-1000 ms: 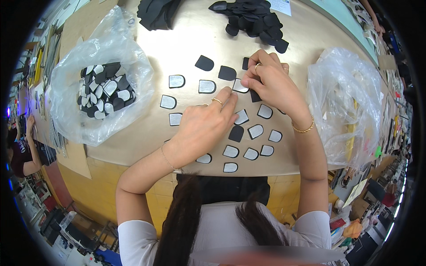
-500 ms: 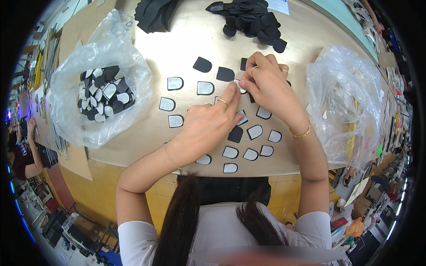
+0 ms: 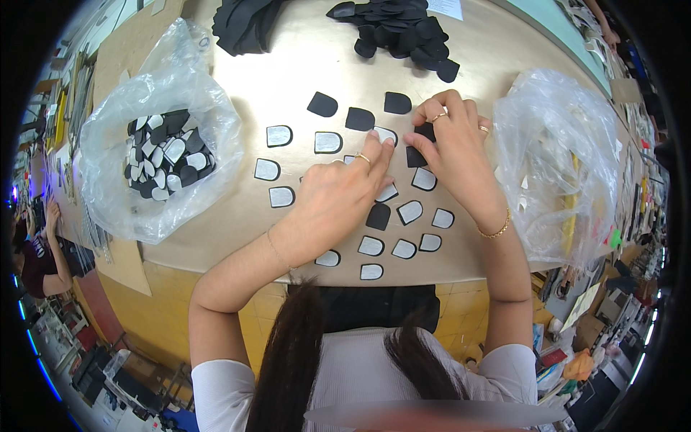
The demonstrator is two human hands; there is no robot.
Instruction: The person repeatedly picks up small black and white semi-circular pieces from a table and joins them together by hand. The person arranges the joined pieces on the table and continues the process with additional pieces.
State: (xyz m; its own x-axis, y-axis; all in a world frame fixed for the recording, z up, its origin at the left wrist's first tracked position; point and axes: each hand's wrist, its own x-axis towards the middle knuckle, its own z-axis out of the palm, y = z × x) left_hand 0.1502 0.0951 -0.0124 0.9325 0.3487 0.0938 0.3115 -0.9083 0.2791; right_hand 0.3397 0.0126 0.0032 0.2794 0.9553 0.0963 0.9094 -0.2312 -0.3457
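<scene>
Beneath the fingertips of my left hand (image 3: 338,189) lies a black arch-shaped piece with a light grey patch (image 3: 387,134); the fingers are stretched out and the index tip presses its edge. My right hand (image 3: 457,140) bends over a plain black arch-shaped piece (image 3: 426,131), thumb and fingers apart around it, the piece partly hidden by the fingers. Just below the thumb lies another black piece (image 3: 415,157). Several grey-patched pieces (image 3: 328,142) and a few plain black ones (image 3: 360,118) are spread around both hands.
To the left, a clear plastic bag (image 3: 101,180) stands open, holding many black and grey pieces (image 3: 171,153). Another clear bag (image 3: 554,173) lies at the right. Black pieces are heaped (image 3: 410,32) at the far side, beside a black stack (image 3: 246,27). The table edge (image 3: 309,281) is close.
My right hand has moved right, off the grey-patched piece and over a black piece. A black piece near the top is uncovered. My left fingers stay on the grey-patched piece.
</scene>
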